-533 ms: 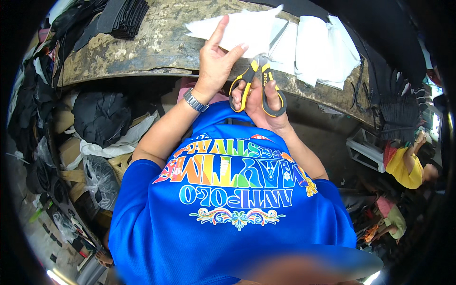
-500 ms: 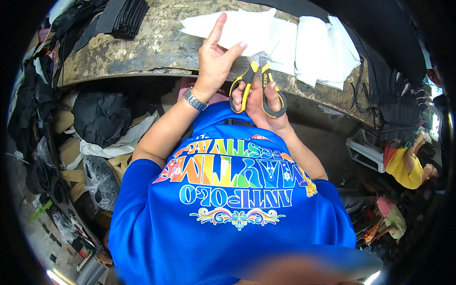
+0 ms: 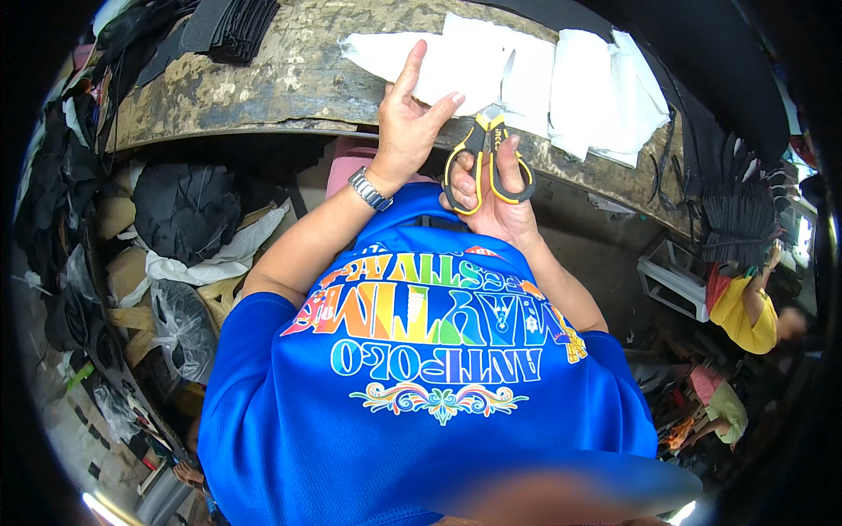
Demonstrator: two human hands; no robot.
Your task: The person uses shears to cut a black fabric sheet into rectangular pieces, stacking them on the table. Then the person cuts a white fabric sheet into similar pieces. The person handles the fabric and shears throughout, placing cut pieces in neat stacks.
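Note:
A white, thin, cloth-like sheet (image 3: 474,66) lies on the worn wooden table, overhanging its near edge slightly. My left hand (image 3: 410,131), with a metal watch at the wrist, rests at the sheet's near left part. Its index finger and thumb are stretched apart; the other fingers are partly hidden. My right hand (image 3: 500,215) grips black-and-yellow scissors (image 3: 493,140) by their handle loops. The blades point away from me into the near edge of the sheet, where a dark slit runs up from them. Right of the slit lie more white folded pieces (image 3: 601,96).
The wooden table (image 3: 263,96) curves across the top. Stacked black pieces (image 3: 230,31) sit at its far left, and black strips (image 3: 737,210) hang at the right. A bundle of black scraps (image 3: 186,210) lies lower left. A person in yellow (image 3: 744,309) is at the right, near a white stool (image 3: 671,276).
The scissor handles have come closer together, and the blades have closed. Both hands and the sheet sit slightly farther right in view.

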